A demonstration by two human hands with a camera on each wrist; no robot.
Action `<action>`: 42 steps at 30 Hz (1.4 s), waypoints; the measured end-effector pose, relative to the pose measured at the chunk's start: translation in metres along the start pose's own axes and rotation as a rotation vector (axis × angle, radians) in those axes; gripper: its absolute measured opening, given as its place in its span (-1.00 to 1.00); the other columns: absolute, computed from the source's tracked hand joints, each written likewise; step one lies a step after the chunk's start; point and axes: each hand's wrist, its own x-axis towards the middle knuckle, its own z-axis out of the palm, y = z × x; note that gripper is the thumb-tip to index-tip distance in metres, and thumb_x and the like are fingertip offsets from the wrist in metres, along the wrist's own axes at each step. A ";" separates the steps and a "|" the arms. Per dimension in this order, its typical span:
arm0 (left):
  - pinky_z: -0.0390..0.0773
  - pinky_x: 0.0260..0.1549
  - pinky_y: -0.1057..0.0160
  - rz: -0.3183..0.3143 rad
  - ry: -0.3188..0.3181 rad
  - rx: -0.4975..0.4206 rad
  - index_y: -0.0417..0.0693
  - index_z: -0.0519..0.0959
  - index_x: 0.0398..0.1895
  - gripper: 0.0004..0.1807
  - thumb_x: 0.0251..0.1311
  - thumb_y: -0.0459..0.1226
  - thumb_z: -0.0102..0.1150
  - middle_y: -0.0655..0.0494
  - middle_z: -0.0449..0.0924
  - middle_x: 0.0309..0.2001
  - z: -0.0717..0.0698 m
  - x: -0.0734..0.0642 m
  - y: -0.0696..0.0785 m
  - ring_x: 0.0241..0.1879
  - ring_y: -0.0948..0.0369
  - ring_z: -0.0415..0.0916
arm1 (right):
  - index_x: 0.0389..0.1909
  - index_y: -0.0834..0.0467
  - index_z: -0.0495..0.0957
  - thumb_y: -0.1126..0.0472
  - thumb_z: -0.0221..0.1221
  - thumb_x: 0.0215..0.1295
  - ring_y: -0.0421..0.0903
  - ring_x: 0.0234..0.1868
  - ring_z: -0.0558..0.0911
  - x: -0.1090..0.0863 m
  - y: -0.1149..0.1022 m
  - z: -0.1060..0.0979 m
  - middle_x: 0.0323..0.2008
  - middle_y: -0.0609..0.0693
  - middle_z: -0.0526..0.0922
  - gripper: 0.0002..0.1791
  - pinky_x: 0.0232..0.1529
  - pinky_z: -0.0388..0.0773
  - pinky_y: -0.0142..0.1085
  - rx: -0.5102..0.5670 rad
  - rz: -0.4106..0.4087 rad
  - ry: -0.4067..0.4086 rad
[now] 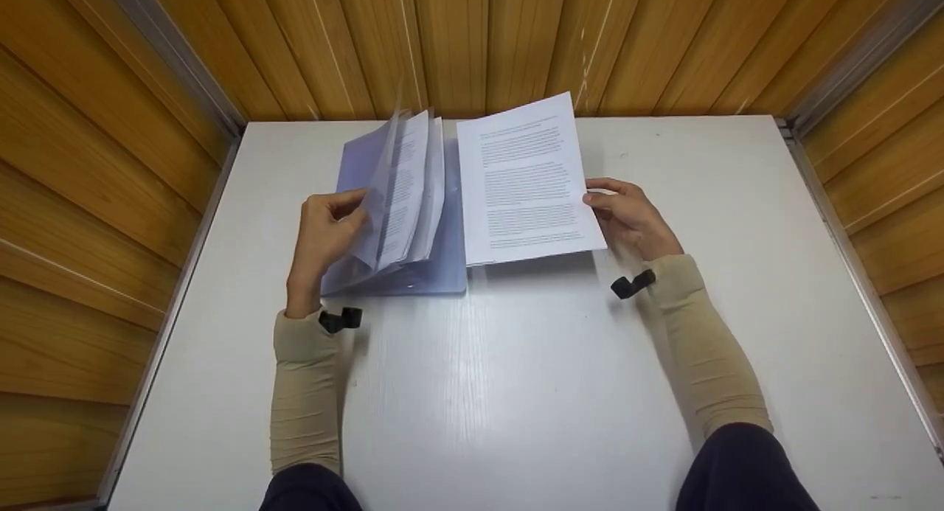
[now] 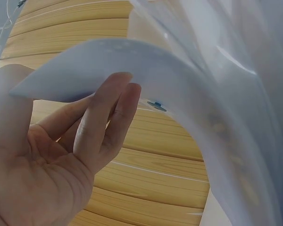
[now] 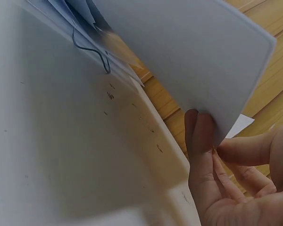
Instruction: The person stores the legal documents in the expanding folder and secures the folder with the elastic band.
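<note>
A translucent bluish display folder [image 1: 446, 271] lies on the table, its clear pockets and printed pages fanned upright. My left hand [image 1: 328, 227] pinches the edge of a clear plastic pocket [image 1: 377, 201]. In the left wrist view the pocket sheet [image 2: 127, 56] bows from the thumb across the fingers. My right hand [image 1: 630, 216] holds a printed stack of paper [image 1: 527, 179] by its right edge, thumb on the text side. The stack is tilted above the table to the right of the folder. In the right wrist view, fingers [image 3: 200, 136] lie against the blank back of the paper.
The white table [image 1: 472, 393] has wood-patterned panels [image 1: 450, 46] along its back and both sides, with metal framing at the corners. A black strap clip [image 1: 633, 283] sticks out from the right wrist, and a similar one [image 1: 341, 319] from the left.
</note>
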 end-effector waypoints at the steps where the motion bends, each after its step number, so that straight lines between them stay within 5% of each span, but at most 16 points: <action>1: 0.57 -0.11 0.49 -0.002 -0.002 -0.002 -0.34 0.73 0.12 -0.63 0.29 -0.47 0.16 -0.24 0.76 0.11 0.000 0.000 0.000 0.05 -0.05 0.73 | 0.33 0.26 0.54 0.44 0.30 0.42 -0.08 -0.15 0.80 0.000 0.000 0.001 -0.12 0.03 0.84 -0.52 -0.16 0.70 -0.30 0.005 0.000 -0.002; 42: 0.57 -0.12 0.45 0.002 -0.005 0.014 -0.32 0.73 0.14 -0.61 0.27 -0.46 0.15 -0.22 0.76 0.12 0.002 0.000 0.001 0.05 -0.04 0.73 | 0.35 0.32 0.50 0.41 0.22 0.48 -0.06 -0.14 0.78 0.009 -0.002 0.044 -0.04 0.07 0.80 -0.55 -0.19 0.73 -0.26 0.025 0.022 -0.078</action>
